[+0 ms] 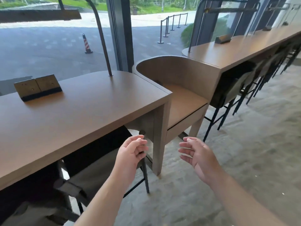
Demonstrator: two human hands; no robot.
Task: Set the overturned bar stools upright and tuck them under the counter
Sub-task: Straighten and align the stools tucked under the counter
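Observation:
A grey bar stool [97, 167] with black metal legs stands upright, tucked under the brown wooden counter [78, 111] at the left. My left hand [132, 152] hovers by the top of the stool's right back post, fingers loosely curled, holding nothing. My right hand [198, 155] floats beside it over the floor, fingers relaxed and spread. A second stool [32, 212] sits under the counter at the lower left. Several more stools [234, 88] stand upright under the far counter [244, 49] at the right.
A low wooden bench seat [184, 101] with a curved back fills the gap between the two counters. Socket boxes [37, 87] sit on the near counter and a black lamp post [104, 46] rises from it. A grey concrete floor [244, 144] spreads to the right. Windows run behind.

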